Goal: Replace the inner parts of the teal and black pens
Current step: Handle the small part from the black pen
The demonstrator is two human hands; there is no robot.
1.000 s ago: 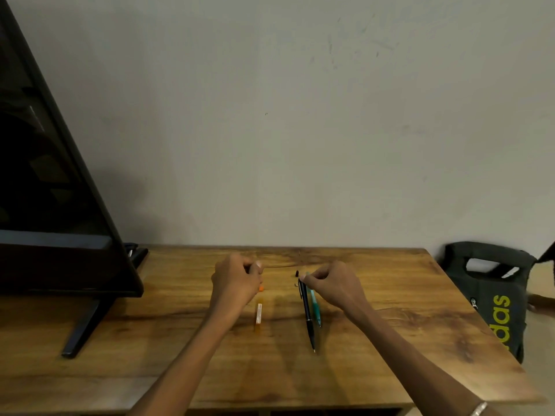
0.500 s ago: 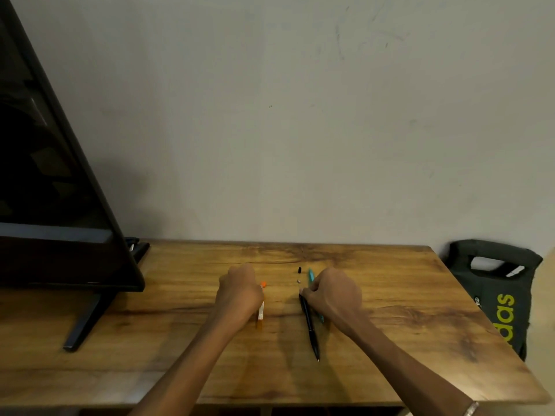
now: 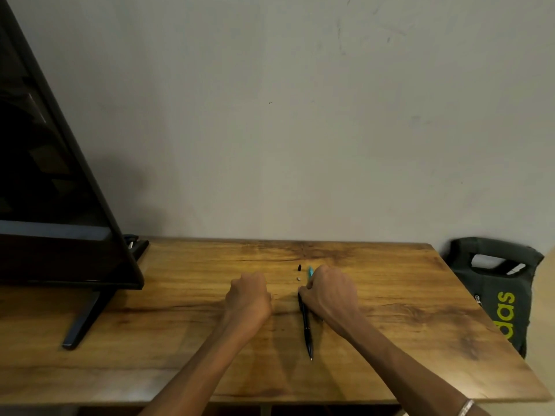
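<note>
Head view: the black pen (image 3: 305,322) lies on the wooden table (image 3: 420,310), tip toward the near edge, and serves as the landmark here. The right hand (image 3: 329,292) sits curled over its far end and over the teal pen (image 3: 310,271), whose tip pokes out just beyond the knuckles; whether the fingers actually clasp either pen I cannot tell. Just left of the black pen's far end, the left hand (image 3: 249,297) is fisted on the table, its contents hidden. 2 small loose bits, a black piece (image 3: 299,267) and a pale piece (image 3: 298,278), lie beyond the pen's far end.

Both pens look light, stiff and smooth, likely to roll. My judgement: pinch each barrel near the middle. The small parts would scatter easily.
</note>
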